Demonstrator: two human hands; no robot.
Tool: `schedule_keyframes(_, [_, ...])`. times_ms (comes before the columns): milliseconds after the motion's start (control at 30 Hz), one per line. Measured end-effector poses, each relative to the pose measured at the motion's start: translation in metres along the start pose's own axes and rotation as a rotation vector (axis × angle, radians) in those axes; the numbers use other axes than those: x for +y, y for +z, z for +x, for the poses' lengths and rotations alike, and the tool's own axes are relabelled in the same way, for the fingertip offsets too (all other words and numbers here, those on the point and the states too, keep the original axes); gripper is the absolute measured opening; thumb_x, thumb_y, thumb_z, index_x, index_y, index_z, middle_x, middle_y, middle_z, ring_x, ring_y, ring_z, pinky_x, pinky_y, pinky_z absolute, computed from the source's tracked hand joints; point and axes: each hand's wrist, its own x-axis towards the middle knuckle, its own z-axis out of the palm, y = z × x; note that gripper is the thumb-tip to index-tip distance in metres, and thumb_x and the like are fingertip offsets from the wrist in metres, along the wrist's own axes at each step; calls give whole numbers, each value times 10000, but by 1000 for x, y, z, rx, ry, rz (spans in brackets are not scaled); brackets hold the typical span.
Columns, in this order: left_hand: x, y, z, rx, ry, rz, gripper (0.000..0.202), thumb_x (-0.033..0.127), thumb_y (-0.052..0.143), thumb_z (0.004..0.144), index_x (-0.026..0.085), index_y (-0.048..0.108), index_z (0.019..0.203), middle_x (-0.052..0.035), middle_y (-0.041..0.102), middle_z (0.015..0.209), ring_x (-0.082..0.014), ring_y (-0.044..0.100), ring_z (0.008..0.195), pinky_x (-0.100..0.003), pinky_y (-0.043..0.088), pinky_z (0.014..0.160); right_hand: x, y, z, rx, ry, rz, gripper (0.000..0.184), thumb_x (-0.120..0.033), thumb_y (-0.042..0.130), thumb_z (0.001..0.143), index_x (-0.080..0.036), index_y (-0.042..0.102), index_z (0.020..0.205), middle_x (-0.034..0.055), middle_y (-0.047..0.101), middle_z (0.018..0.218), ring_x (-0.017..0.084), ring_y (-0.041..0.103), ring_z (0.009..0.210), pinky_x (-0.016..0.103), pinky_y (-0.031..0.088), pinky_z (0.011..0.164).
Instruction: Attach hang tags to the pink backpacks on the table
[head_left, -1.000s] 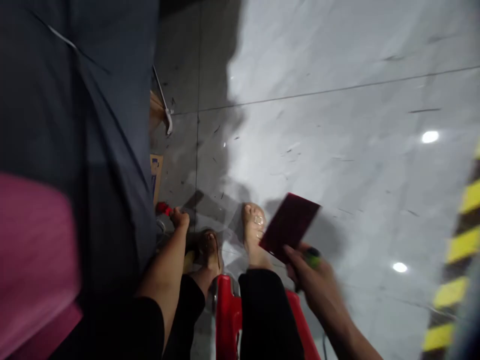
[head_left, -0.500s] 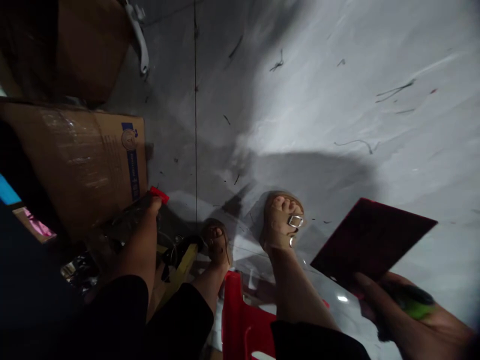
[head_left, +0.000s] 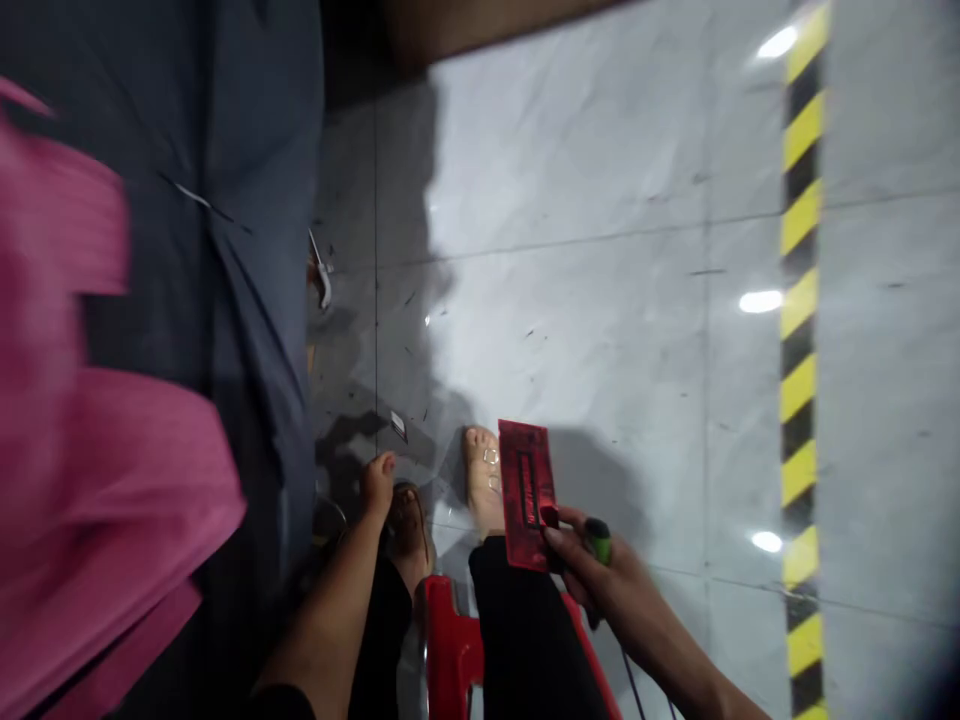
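Observation:
My right hand (head_left: 589, 565) grips a translucent red plastic plate (head_left: 516, 540) with a long slot and lettering in its middle. That same hand also has a small green tool with a dark end (head_left: 598, 540) in it; its kind is unclear. Low over the floor on the left, my left hand (head_left: 377, 485) has its fingers closed, and what they hold, if anything, does not show. Just beyond the fingertips is a small white-and-dark piece (head_left: 399, 426), seemingly apart from them.
Dark grey cloth (head_left: 255, 200) and pink fabric (head_left: 150, 480) fill the left side. A red plastic stool (head_left: 450, 650) is beneath me. Yellow-and-black tape (head_left: 802, 330) runs along the tiled floor (head_left: 600, 300), where thread scraps lie. A white curved part (head_left: 322, 280) is by the cloth.
The view has swung: pink fabric and floor tape have come in, and the cardboard boxes are out of sight. The red piece at my left fingertips no longer shows. The red plate has turned upright.

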Motion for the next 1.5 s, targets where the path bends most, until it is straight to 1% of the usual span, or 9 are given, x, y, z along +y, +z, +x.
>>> schedule_keyframes(233, [149, -83, -176, 13, 458, -164, 193, 226, 539, 834, 230, 732, 837, -60, 694, 987, -208, 630, 972, -366, 469, 919, -42, -22, -167, -456, -99, 576, 282, -318, 775, 667, -188, 620, 863, -84, 313, 547, 27, 102, 425, 167, 147, 359])
schedule_keyframes(467, [252, -190, -397, -27, 726, -466, 203, 311, 574, 838, 185, 702, 933, -8, 653, 661, -148, 614, 646, -278, 499, 698, 0, -29, -336, -799, -256, 698, 496, -271, 744, 730, -183, 303, 520, -99, 193, 479, 21, 44, 400, 118, 214, 333])
schedule_keyframes(633, [246, -225, -511, -35, 1020, -424, 228, 334, 582, 854, 177, 731, 782, -96, 653, 1057, -227, 589, 1045, -341, 449, 933, 66, -19, -424, -1002, -320, 844, 484, -225, 670, 821, -176, 271, 552, -97, 276, 501, 4, 88, 352, 72, 217, 313])
schedule_keyframes(767, [218, -226, -558, -196, 974, -542, 256, 351, 609, 838, 137, 715, 747, -70, 680, 810, -171, 626, 805, -268, 486, 772, 109, -15, -462, -1050, -312, 866, 416, -188, 599, 868, -171, 315, 565, -94, 306, 480, 4, 160, 349, 59, 238, 328])
schedule_keyframes(967, [177, -225, -597, -122, 689, -688, 291, 411, 687, 747, 121, 697, 717, -15, 649, 645, -98, 562, 567, -191, 462, 558, 131, -15, -502, -539, -657, 720, 386, -444, 698, 776, -153, 490, 632, -37, 490, 581, 6, 290, 377, 131, 245, 331])
schedule_keyframes(1133, [162, -233, -616, -132, 602, -717, 356, 472, 717, 692, 121, 692, 745, 5, 589, 592, -94, 521, 500, -229, 518, 492, 128, -2, -522, -77, -930, 433, 363, -406, 701, 776, -164, 488, 610, -37, 493, 513, 44, 374, 381, 170, 232, 357])
schedule_keyframes(1233, [152, -244, -624, -121, 615, -632, 359, 486, 694, 714, 131, 698, 759, -62, 652, 823, -141, 598, 654, -238, 539, 499, 123, 2, -524, -42, -941, 387, 398, -420, 686, 780, -165, 458, 575, -49, 451, 469, 43, 350, 363, 179, 220, 351])
schedule_keyframes(1333, [139, -256, -633, 89, 724, -454, 298, 445, 674, 752, 149, 710, 762, -109, 594, 1154, -212, 614, 950, -213, 537, 559, 121, 4, -520, -88, -885, 360, 417, -431, 696, 755, -169, 441, 555, -59, 426, 439, 39, 320, 330, 182, 193, 333])
schedule_keyframes(1500, [128, -262, -653, 71, 814, -273, 198, 336, 611, 839, 155, 689, 835, -17, 640, 692, -103, 586, 556, -186, 461, 518, 123, 16, -519, -36, -856, 242, 407, -433, 679, 758, -166, 451, 553, -46, 465, 442, 38, 335, 327, 176, 206, 330])
